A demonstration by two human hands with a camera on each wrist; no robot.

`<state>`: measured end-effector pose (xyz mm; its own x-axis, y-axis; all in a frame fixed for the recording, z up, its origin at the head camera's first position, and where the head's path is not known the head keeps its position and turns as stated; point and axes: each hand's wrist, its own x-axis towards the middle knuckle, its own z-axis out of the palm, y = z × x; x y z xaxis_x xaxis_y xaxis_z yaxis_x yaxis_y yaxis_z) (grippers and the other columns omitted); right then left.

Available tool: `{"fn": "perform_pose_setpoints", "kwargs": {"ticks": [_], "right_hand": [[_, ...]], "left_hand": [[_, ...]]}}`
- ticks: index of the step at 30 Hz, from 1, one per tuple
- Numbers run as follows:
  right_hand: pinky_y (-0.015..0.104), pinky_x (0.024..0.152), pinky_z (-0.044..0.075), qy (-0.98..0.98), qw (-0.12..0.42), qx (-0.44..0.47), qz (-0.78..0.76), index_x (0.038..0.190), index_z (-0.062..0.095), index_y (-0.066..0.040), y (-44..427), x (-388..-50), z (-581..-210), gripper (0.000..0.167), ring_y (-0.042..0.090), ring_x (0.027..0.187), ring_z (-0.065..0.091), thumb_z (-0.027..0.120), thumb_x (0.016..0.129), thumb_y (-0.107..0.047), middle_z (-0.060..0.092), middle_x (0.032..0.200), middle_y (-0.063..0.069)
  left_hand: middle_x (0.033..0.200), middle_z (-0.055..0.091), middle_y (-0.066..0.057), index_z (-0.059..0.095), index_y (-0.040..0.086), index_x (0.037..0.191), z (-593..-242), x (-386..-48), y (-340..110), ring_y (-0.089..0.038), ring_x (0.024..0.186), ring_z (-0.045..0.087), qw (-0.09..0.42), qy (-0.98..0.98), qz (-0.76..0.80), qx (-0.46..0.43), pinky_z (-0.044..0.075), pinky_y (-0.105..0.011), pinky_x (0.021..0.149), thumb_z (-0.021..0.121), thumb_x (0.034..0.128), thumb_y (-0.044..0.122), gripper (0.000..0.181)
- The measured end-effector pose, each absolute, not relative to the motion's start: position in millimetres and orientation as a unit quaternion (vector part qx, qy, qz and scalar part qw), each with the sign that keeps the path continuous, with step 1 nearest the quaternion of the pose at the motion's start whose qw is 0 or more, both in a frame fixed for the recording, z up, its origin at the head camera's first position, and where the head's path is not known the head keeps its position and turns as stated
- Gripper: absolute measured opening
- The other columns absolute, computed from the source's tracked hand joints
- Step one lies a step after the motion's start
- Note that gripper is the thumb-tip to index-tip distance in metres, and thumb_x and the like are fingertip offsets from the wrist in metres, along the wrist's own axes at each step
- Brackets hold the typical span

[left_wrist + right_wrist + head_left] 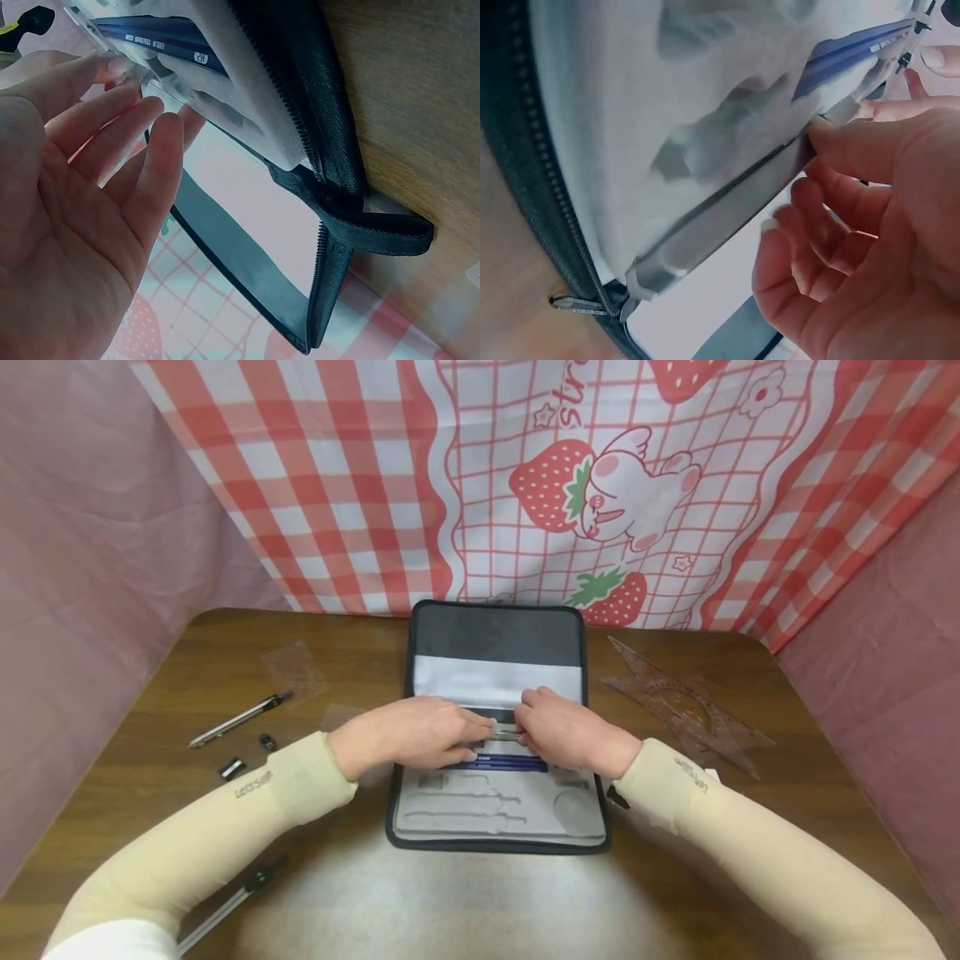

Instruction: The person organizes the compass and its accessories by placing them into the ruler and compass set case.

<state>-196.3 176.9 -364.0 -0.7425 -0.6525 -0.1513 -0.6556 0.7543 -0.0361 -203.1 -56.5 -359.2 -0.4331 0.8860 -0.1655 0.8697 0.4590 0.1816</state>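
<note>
An open zip case [498,842] lies on the table, its black lid folded back and its moulded pale tray facing up. Over the tray's far part, the left hand [431,731] and right hand [562,727] meet from either side. Their fingertips pinch a small pale, shiny piece [844,112] from its two ends; its kind is unclear, as the fingers cover much of it. Blue pencils [506,764], one marked HB, lie in the tray just nearer than the fingers. Shaped hollows [457,802] fill the near part.
Left of the case are a drawing compass [240,718], a sharpener [232,767], a small black piece [267,742] and a clear sheet [295,670]. Another compass [225,910] lies beside the left sleeve. Clear set squares and a protractor [675,702] overlap at the right.
</note>
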Motion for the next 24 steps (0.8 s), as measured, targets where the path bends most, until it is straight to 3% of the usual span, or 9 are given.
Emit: {"fn": "perform_pose_setpoints", "kwargs": {"ticks": [6, 11, 15, 19, 22, 24], "right_hand": [[0.032, 0.061, 0.049, 0.938, 0.069, -0.333, -0.059, 0.097, 0.058, -0.007, 187, -196, -364, 0.007, 0.012, 0.065, 0.054, 0.063, 0.098, -0.012, 0.058, 0.076, -0.002], [0.033, 0.064, 0.050, 0.929, 0.031, -0.346, -0.126, 0.094, 0.062, -0.010, 195, -197, -369, 0.004, 0.010, 0.067, 0.055, 0.065, 0.096, -0.008, 0.061, 0.077, -0.004], [0.032, 0.066, 0.050, 0.922, 0.025, -0.348, -0.170, 0.094, 0.065, -0.012, 197, -197, -369, 0.006, 0.009, 0.069, 0.055, 0.069, 0.094, -0.008, 0.063, 0.078, -0.006], [0.031, 0.067, 0.049, 0.911, 0.032, -0.360, -0.198, 0.091, 0.064, -0.015, 195, -196, -367, 0.011, 0.008, 0.072, 0.055, 0.071, 0.092, -0.007, 0.062, 0.081, -0.007], [0.031, 0.070, 0.050, 0.905, 0.023, -0.369, -0.210, 0.089, 0.063, -0.017, 193, -194, -367, 0.014, 0.008, 0.075, 0.056, 0.071, 0.092, -0.005, 0.061, 0.084, -0.008], [0.031, 0.072, 0.050, 0.905, 0.015, -0.366, -0.218, 0.089, 0.063, -0.017, 192, -193, -367, 0.014, 0.008, 0.077, 0.057, 0.071, 0.091, -0.004, 0.061, 0.085, -0.008]], "left_hand": [[0.150, 0.047, 0.001, 0.045, 0.013, 0.150, -359, -203, -56, -0.013, 0.135, 0.046, 0.115, 0.853, 0.040, 0.508, 0.037, -0.034, 0.109, 0.058, 0.1020, 0.032, 0.054], [0.148, 0.050, 0.000, 0.047, 0.012, 0.149, -360, -202, -58, -0.014, 0.133, 0.048, 0.111, 0.852, 0.049, 0.510, 0.039, -0.035, 0.108, 0.058, 0.1015, 0.033, 0.053], [0.139, 0.059, 0.000, 0.053, 0.013, 0.145, -363, -202, -58, -0.012, 0.122, 0.057, 0.097, 0.865, 0.047, 0.490, 0.046, -0.036, 0.101, 0.060, 0.1004, 0.033, 0.049], [0.107, 0.071, 0.004, 0.069, 0.017, 0.123, -366, -202, -52, -0.009, 0.088, 0.065, 0.054, 0.880, 0.092, 0.463, 0.053, -0.033, 0.078, 0.065, 0.0978, 0.032, 0.030], [0.079, 0.065, 0.009, 0.073, 0.019, 0.097, -365, -203, -44, -0.008, 0.067, 0.056, 0.010, 0.881, 0.140, 0.451, 0.048, -0.030, 0.063, 0.069, 0.0952, 0.026, 0.008], [0.068, 0.059, 0.010, 0.071, 0.020, 0.084, -364, -203, -40, -0.008, 0.061, 0.051, -0.010, 0.884, 0.156, 0.441, 0.044, -0.028, 0.059, 0.070, 0.0934, 0.023, 0.010]]}}
